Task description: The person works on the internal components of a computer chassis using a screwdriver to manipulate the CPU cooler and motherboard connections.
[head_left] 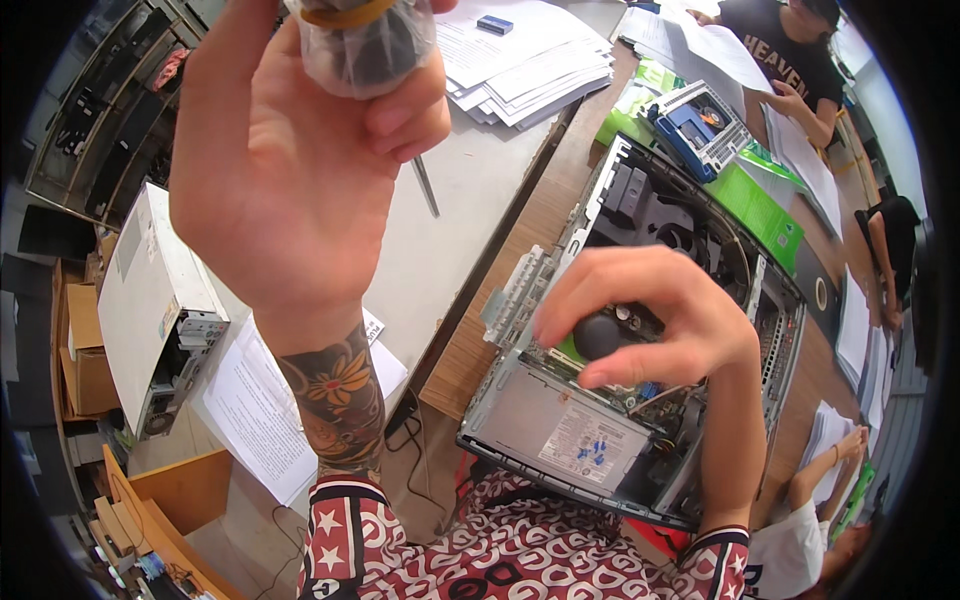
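My left hand (290,180) is raised close to the camera at the upper left, palm facing me. Its fingers close around a dark, rounded thing wrapped in clear plastic with a yellowish band (365,55); the top edge cuts it off. Just below those fingers a thin metal rod (428,187) shows against the table. My right hand (660,310) hangs over an opened desktop computer case (600,440), fingers and thumb curled around a dark round-ended thing (598,337). How firmly they touch it is hard to see. Under that hand parts of a circuit board show.
Paper stacks (530,65) lie at the back. A white computer tower (150,310) stands at left beside printed sheets (255,410). A blue-grey drive bay (700,125) and green packaging (755,215) border the case. Other people sit along the right with papers.
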`<state>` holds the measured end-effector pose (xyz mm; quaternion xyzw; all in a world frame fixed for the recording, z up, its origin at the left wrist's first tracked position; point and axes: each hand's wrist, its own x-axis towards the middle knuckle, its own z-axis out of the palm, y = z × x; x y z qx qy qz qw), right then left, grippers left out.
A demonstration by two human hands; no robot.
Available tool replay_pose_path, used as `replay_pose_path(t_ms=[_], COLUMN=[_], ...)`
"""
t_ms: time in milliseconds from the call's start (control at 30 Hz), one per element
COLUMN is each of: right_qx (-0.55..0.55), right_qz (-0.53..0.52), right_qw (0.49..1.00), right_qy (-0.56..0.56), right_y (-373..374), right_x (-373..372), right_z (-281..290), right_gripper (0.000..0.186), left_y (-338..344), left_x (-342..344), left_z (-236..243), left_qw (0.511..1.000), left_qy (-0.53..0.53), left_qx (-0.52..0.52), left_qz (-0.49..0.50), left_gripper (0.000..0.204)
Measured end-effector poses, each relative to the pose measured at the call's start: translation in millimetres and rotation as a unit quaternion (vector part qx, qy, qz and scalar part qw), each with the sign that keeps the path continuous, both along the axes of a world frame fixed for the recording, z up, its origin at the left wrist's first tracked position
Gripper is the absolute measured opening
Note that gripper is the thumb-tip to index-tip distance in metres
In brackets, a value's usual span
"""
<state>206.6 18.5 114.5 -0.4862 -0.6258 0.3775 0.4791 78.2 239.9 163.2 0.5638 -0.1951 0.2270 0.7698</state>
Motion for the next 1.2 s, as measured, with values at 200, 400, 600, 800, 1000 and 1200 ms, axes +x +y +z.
replay_pose_path(t_ms=[200, 400, 600, 800, 1000, 1200], right_qx=[0.061, -0.013, -0.059, 0.026, 0.071, 0.180], right_qz=[-0.236, -0.267, -0.164, -0.283, -0.300, -0.348], right_qw=[0.952, 0.946, 0.976, 0.927, 0.928, 0.891], right_qy=[-0.184, -0.186, -0.129, -0.246, -0.208, -0.230], right_y=[-0.3, -4.5, -9.4, -1.3, 4.3, -0.5], right_x=[3.1, -13.3, -14.9, -13.0, -17.4, -10.3], right_z=[-6.1, 13.9, 21.1, 7.7, -10.0, 12.9], right_gripper=[0.047, 0.037, 0.032, 0.035, 0.027, 0.016], left_y=[-3.5, -3.6, -8.7, -15.3, -28.7, -39.3], left_x=[0.5, 0.4, 1.9, 3.3, 2.4, -2.0], left_z=[-0.2, -0.9, -0.6, -1.1, -2.5, 2.3], left_qw=[1.000, 1.000, 1.000, 0.999, 0.994, 0.996], left_qy=[0.013, 0.013, 0.019, -0.007, -0.038, -0.040], left_qx=[-0.015, -0.009, -0.019, -0.026, -0.043, -0.021], left_qz=[0.005, 0.014, 0.008, -0.046, -0.096, -0.078], left_gripper=[0.064, 0.063, 0.061, 0.055, 0.050, 0.046])
